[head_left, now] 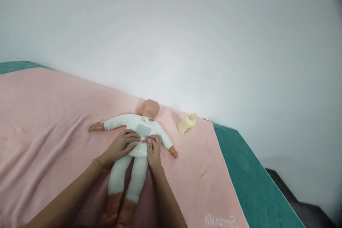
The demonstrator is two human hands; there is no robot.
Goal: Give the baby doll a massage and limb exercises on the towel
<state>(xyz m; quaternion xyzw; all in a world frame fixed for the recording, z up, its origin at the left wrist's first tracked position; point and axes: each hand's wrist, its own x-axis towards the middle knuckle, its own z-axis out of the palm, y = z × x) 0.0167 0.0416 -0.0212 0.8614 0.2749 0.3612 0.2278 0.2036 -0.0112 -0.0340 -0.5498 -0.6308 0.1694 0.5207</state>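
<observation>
A baby doll (136, 150) with a smooth bald head lies stretched out, its white cloth body and limbs ending in brown hands and feet. A pale grey rectangle (143, 131) shows on its torso. My left hand (127, 143), with a gold bracelet (99, 164) at the wrist, rests on the doll's waist, its fingers stretched and somewhat apart. On the other side of the waist, my right hand (154, 148) has bent fingers and thumb closed on the white cloth. Its fingertips come close to the left ones. What lies under both palms is hidden.
A pale yellow pump bottle (186, 124) stands right of the doll's head, near the wall (171, 42). Beneath everything is a pink blanket (195, 171), wrinkled at left, over a green mattress cover (248, 174). Something dark (301, 199) sits beyond the right edge.
</observation>
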